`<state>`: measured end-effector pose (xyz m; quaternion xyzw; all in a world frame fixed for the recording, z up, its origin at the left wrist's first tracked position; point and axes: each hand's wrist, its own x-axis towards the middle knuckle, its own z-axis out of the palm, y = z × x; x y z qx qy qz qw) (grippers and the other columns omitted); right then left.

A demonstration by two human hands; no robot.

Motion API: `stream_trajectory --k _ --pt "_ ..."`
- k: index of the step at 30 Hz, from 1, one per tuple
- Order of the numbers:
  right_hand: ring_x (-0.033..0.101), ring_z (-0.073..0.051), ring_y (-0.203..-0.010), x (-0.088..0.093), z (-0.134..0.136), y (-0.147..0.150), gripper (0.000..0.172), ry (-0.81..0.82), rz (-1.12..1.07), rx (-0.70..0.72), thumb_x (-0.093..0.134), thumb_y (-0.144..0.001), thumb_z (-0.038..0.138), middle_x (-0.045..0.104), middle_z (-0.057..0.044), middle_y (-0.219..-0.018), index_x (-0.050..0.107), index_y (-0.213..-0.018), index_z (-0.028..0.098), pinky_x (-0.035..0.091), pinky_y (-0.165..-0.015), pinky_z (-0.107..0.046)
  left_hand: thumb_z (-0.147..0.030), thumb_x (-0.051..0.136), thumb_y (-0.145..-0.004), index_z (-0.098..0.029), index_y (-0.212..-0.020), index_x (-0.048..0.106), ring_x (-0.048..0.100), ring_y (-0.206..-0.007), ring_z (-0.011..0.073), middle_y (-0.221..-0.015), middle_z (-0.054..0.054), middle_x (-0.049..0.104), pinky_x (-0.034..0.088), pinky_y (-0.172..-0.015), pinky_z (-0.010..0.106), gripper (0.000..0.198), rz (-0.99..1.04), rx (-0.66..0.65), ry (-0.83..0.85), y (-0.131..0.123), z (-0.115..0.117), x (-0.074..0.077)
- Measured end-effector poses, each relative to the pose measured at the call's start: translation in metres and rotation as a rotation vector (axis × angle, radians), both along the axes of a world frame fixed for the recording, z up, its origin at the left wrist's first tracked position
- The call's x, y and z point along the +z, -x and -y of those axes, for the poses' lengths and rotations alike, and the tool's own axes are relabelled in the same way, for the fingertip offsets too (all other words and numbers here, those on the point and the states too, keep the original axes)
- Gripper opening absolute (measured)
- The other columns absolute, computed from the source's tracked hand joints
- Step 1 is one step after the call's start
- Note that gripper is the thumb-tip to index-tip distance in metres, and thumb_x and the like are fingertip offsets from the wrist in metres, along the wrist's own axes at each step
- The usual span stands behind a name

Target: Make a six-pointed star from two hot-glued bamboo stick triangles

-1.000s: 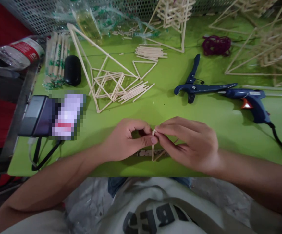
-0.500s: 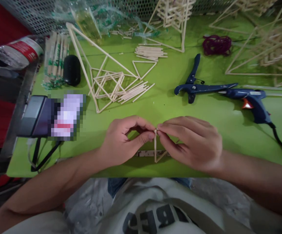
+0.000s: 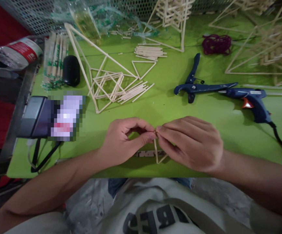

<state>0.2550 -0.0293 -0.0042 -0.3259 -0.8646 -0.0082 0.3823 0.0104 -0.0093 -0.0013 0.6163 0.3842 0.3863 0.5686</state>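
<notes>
A small triangle of thin wooden sticks is held upright near the table's front edge. My left hand pinches its top corner between thumb and forefinger. From the other side, my right hand closes its fingertips on the same corner and hides part of the triangle. Beyond my hands lie a loose bundle of cut sticks, a finished-looking small triangle and a larger stick frame with smaller triangles inside it.
A blue cutter and a blue glue gun lie to the right. At the left are a phone, a black case and wrapped sticks. Purple cord and stick structures occupy the back.
The triangle's lower corner has swung slightly to the right and toward me. My right fingertips have shifted a little at the top corner; my left hand has barely moved.
</notes>
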Motion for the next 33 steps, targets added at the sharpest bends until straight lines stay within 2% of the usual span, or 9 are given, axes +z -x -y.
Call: stream_trajectory --k 3,8,15,19,23,28,33 --pt "0.082 -0.018 -0.079 -0.0008 0.0001 -0.0003 0.007 -0.003 -0.001 -0.001 0.084 -0.109 0.015 0.090 -0.006 -0.097 0.079 -0.113 0.018 0.065 -0.072 -0.036 -0.018 0.104 -0.091 -0.019 -0.097 0.089 0.088 -0.079 0.0148 -0.089 0.001 0.090 0.072 -0.076 0.019 0.016 0.025 -0.002 0.047 -0.0003 -0.0006 0.0003" --pt "0.082 -0.019 -0.077 -0.0007 -0.0009 0.0003 0.008 -0.005 -0.005 0.019 0.087 -0.106 0.012 0.089 -0.009 -0.096 0.081 -0.111 0.013 0.065 -0.071 -0.037 -0.012 0.105 -0.089 -0.020 -0.098 0.088 0.085 -0.082 0.0118 -0.090 0.000 0.089 0.070 -0.079 0.017 0.021 0.060 -0.025 0.095 0.0006 0.0000 -0.0004" --pt "0.083 -0.021 -0.079 0.0005 -0.0026 0.0011 0.011 0.005 -0.010 0.035 0.085 -0.106 0.008 0.090 -0.012 -0.101 0.082 -0.115 0.010 0.066 -0.073 -0.039 -0.009 0.107 -0.084 -0.022 -0.113 0.087 0.085 -0.094 0.0128 -0.101 0.000 0.088 0.069 -0.086 0.018 0.037 0.119 0.032 0.142 0.0004 0.0022 -0.0038" --pt "0.083 -0.023 -0.078 -0.0004 -0.0027 0.0005 0.012 -0.016 -0.006 0.027 0.088 -0.103 0.008 0.090 -0.013 -0.098 0.082 -0.113 0.009 0.064 -0.069 -0.040 -0.013 0.108 -0.084 -0.020 -0.101 0.089 0.087 -0.084 0.0137 -0.093 0.000 0.089 0.072 -0.083 0.020 0.026 0.140 0.022 0.240 -0.0016 0.0014 -0.0021" --pt "0.082 -0.021 -0.075 -0.0024 -0.0029 0.0007 0.006 -0.043 0.026 0.011 0.086 -0.106 0.011 0.089 -0.011 -0.096 0.081 -0.111 0.011 0.061 -0.066 -0.040 -0.017 0.109 -0.083 -0.020 -0.097 0.090 0.088 -0.081 0.0160 -0.090 0.000 0.090 0.076 -0.083 0.024 0.024 0.165 0.026 0.311 -0.0031 0.0015 -0.0031" --pt "0.079 -0.020 -0.073 -0.0023 -0.0028 0.0023 0.008 -0.066 0.024 0.010 0.088 -0.105 0.012 0.089 -0.010 -0.094 0.081 -0.109 0.012 0.058 -0.063 -0.039 -0.025 0.111 -0.084 -0.019 -0.094 0.090 0.088 -0.077 0.0172 -0.088 0.002 0.090 0.076 -0.078 0.025 0.024 0.114 0.020 0.285 -0.0027 0.0016 -0.0014" --pt "0.076 -0.020 -0.071 0.0009 -0.0018 0.0016 0.012 -0.091 0.031 0.025 0.093 -0.101 0.012 0.086 -0.011 -0.090 0.082 -0.104 0.009 0.056 -0.062 -0.040 -0.038 0.109 -0.087 -0.018 -0.093 0.087 0.087 -0.075 0.0203 -0.088 0.006 0.089 0.077 -0.076 0.031 0.030 0.044 -0.004 0.265 -0.0023 0.0014 0.0030"
